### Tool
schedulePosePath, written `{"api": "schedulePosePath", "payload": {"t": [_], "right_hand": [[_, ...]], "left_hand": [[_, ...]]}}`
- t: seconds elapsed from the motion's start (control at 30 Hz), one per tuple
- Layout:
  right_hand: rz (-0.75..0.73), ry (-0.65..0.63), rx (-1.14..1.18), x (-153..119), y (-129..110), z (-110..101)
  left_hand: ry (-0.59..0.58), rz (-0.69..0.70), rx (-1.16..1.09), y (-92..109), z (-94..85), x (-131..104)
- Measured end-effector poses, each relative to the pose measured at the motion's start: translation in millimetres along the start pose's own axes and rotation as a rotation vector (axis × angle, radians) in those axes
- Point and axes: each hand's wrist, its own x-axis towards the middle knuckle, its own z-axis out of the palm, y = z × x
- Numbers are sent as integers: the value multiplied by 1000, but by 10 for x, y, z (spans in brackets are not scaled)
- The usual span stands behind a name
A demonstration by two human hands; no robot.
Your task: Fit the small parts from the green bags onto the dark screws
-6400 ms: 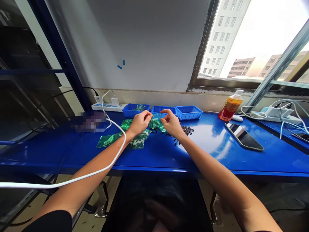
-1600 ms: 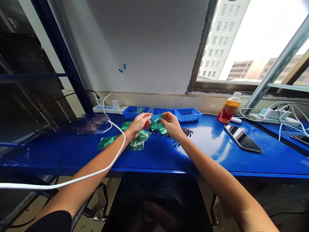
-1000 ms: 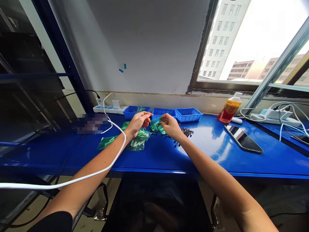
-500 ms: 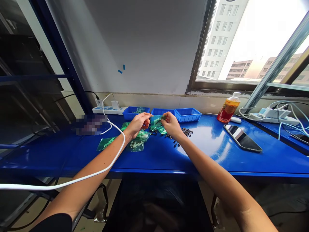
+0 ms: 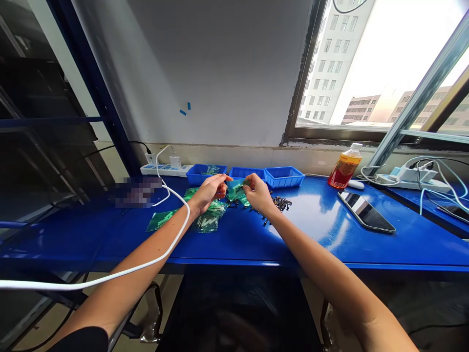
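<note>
Between my hands, just above the blue table, is a small green-tinted plastic bag (image 5: 235,187); I cannot make out its contents. My right hand (image 5: 257,193) is closed, pinching the bag's upper right edge. At the bag's left edge, my left hand (image 5: 209,193) is closed with thumb and forefinger together on it. Several more green bags (image 5: 207,223) with pale slim pieces inside lie under and beside my left hand, one of them (image 5: 159,220) farther left. Loose dark screws (image 5: 281,203) are heaped behind my right wrist, partly hidden by it.
Three blue bins (image 5: 285,177) line the wall; the left one (image 5: 201,174) holds some bags. A white cable (image 5: 146,264) crosses over my left forearm. To the right are a phone (image 5: 366,211), a drink bottle (image 5: 345,166) and a power strip (image 5: 414,182) with cables.
The bag was held up flatter and higher; now it sits a little lower and looks tilted and creased. My right hand has dipped slightly, and my left has hardly moved.
</note>
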Motion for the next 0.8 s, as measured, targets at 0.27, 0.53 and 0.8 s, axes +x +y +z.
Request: {"api": "schedulePosePath", "payload": {"t": [0.27, 0.53, 0.8], "right_hand": [[9, -36, -74, -8, 41, -5], [6, -47, -93, -35, 38, 22], [9, 24, -29, 14, 1, -24]], "left_hand": [[-27, -1, 7, -8, 9, -2], [-33, 19, 12, -18, 6, -8], [4, -29, 19, -21, 7, 5]]}}
